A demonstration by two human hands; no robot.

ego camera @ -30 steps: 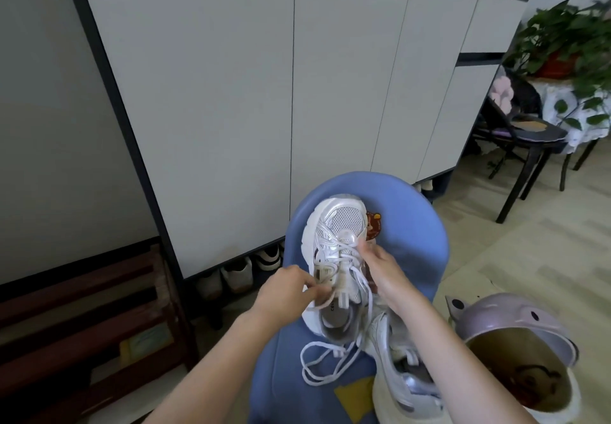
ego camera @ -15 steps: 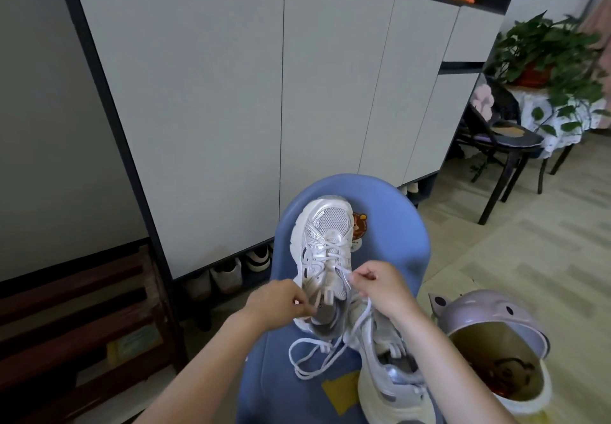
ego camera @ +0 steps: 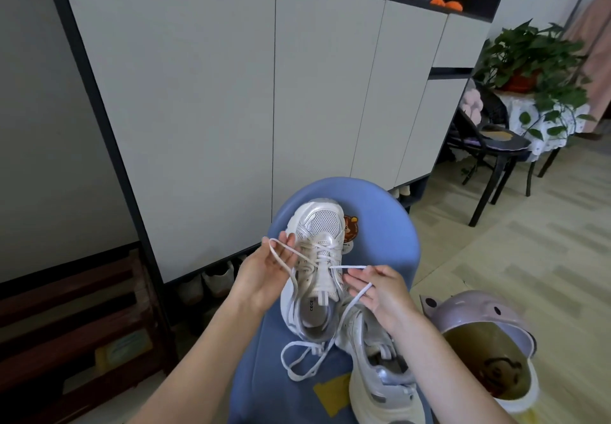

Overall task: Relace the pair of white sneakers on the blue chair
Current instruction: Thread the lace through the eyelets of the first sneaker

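Note:
One white sneaker (ego camera: 322, 225) lies toe-away against the back of the blue chair (ego camera: 386, 225). The second white sneaker (ego camera: 380, 377) lies on the seat below it, to the right. My left hand (ego camera: 264, 274) is left of the upper sneaker, palm up with fingers straight, and a loop of white lace (ego camera: 281, 253) hangs over the fingertips. My right hand (ego camera: 380, 291) is on the shoe's right side, fingers spread, with another lace strand running over them. Slack lace (ego camera: 302, 362) lies coiled on the seat.
A lilac bin with an open lid (ego camera: 479, 317) stands right of the chair. Behind the chair is a tall white cabinet (ego camera: 215, 93) with shoes under it. A dark wooden rack (ego camera: 76, 324) is at the left; a black chair (ego camera: 489, 149) and a plant (ego camera: 535, 56) are far right.
Both hands have moved apart from the sneaker's tongue, drawing the lace out to either side. Their fingers have gone from pinching to straight.

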